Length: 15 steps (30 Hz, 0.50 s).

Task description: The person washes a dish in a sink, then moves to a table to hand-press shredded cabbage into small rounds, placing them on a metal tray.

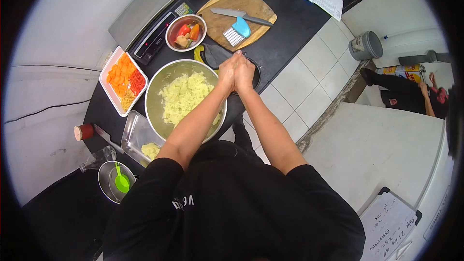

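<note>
My left hand (pixel 227 71) and my right hand (pixel 244 71) are pressed together, palms facing, above a dark round container (pixel 257 76). Whether anything sits between the palms is hidden. Just left of them stands a large metal bowl (pixel 154 90) with a heap of shredded pale green vegetable (pixel 186 96). A grey and yellow cloth (pixel 214 55) lies beyond the bowl, partly behind my left hand. My left forearm passes over the bowl's right side.
Around the bowl are a tray of cut vegetables (pixel 120 76), a metal pan (pixel 136 130), a bowl of peppers (pixel 187 34) and a digital scale (pixel 152 40). A knife (pixel 239 16) and a crinkle cutter (pixel 237 30) lie on the cutting board (pixel 217 3). Another person (pixel 406 90) is at right.
</note>
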Each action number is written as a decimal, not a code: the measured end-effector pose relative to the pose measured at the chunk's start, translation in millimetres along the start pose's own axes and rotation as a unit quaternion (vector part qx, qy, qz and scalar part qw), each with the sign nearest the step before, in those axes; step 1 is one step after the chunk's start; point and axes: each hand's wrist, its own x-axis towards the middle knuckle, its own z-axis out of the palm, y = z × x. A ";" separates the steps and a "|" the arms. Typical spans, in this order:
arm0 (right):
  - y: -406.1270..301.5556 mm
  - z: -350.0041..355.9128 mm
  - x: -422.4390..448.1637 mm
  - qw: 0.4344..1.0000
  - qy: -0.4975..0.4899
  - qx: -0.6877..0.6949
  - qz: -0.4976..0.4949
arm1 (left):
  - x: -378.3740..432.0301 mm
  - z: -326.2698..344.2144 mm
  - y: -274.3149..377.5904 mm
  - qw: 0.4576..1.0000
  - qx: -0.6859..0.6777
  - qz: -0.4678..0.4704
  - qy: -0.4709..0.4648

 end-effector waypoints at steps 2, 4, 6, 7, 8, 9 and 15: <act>-4.0 0.1 -1.1 1.000 -0.001 -0.003 0.004 | -1.6 0.2 0.8 1.000 -0.006 -0.010 0.011; -6.1 -0.5 -2.1 1.000 -0.003 -0.005 0.007 | -1.9 -0.5 0.5 1.000 -0.011 -0.003 0.003; -7.4 -2.1 -3.7 0.992 -0.004 -0.081 -0.092 | -2.0 0.1 0.3 1.000 -0.015 0.003 -0.004; -8.0 -2.9 -3.6 0.992 -0.003 -0.082 -0.093 | -2.0 1.0 0.2 1.000 -0.013 0.008 -0.001; -8.7 -3.5 -3.4 0.995 -0.007 -0.071 -0.075 | -2.2 1.8 0.1 1.000 -0.012 0.012 0.003; -11.6 -3.4 -4.5 0.996 -0.012 -0.061 -0.058 | -1.6 0.8 -0.4 1.000 -0.013 0.013 0.003; -19.3 -4.9 -6.8 0.999 -0.011 0.020 0.027 | -3.6 -3.8 -1.0 0.992 0.081 0.097 -0.027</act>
